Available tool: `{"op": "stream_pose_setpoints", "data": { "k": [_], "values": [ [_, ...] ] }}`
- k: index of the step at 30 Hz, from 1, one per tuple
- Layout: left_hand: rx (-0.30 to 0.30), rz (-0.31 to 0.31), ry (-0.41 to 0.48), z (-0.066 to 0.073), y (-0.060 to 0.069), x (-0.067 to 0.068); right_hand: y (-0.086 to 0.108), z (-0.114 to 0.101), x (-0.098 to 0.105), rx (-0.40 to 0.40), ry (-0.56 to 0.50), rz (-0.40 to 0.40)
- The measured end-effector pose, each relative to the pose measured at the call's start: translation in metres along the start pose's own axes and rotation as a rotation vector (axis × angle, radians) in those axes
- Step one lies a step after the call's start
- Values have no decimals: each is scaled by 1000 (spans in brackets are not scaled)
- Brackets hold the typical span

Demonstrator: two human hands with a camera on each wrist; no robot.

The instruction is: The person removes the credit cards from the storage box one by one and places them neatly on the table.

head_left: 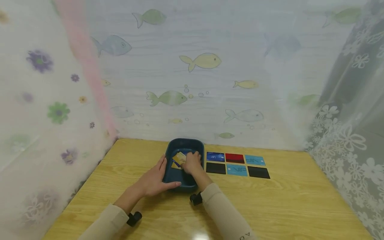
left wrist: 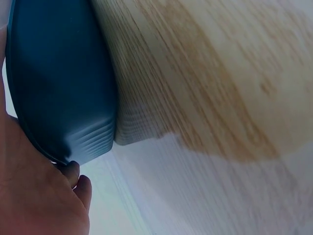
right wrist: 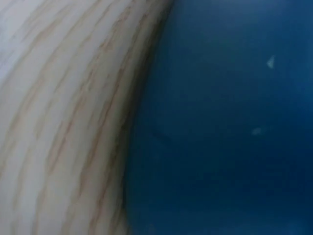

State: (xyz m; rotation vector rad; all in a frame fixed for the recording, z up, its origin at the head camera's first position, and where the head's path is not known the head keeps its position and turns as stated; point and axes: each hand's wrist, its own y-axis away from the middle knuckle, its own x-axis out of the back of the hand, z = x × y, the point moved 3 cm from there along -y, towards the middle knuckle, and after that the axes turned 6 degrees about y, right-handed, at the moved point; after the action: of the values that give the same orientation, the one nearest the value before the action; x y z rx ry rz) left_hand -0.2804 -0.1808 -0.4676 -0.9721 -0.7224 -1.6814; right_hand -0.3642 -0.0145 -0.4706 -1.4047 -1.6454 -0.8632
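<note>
A dark blue rectangular tray (head_left: 186, 141) stands on the wooden table. My left hand (head_left: 151, 180) holds its left side, the thumb lying across the near rim. In the left wrist view, fingertips (left wrist: 84, 190) of that hand show against the outside of the tray (left wrist: 58, 73). Inside the tray lie several yellowish cards (head_left: 179, 158), one with a blue patch. My right hand (head_left: 192, 163) reaches in over the tray's right half beside these cards, fingers bent down. Whether it pinches a card is hidden. Only the blue tray wall (right wrist: 220, 122) and tabletop show in the right wrist view.
Right of the tray, cards lie in two rows: a dark blue card (head_left: 215, 156), a red card (head_left: 234, 158), light blue cards (head_left: 255, 160) and black cards (head_left: 216, 168). A fish-patterned curtain (head_left: 198, 83) hangs behind the table (head_left: 294, 193), with flowered curtains at both sides.
</note>
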Motion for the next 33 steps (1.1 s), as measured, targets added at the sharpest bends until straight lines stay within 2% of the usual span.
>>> {"op": "stream_pose_setpoints", "data": {
  "k": [12,21,33],
  "values": [
    [2,4,12,1,-2,4,-8,-1,-1,15,3,20],
    [3,-1,3,-2,-4,-1,-3,0,2,99,-248,89],
    [1,-11,8,-6,-6,-5,-1,0,1,136,-264,115]
  ]
}}
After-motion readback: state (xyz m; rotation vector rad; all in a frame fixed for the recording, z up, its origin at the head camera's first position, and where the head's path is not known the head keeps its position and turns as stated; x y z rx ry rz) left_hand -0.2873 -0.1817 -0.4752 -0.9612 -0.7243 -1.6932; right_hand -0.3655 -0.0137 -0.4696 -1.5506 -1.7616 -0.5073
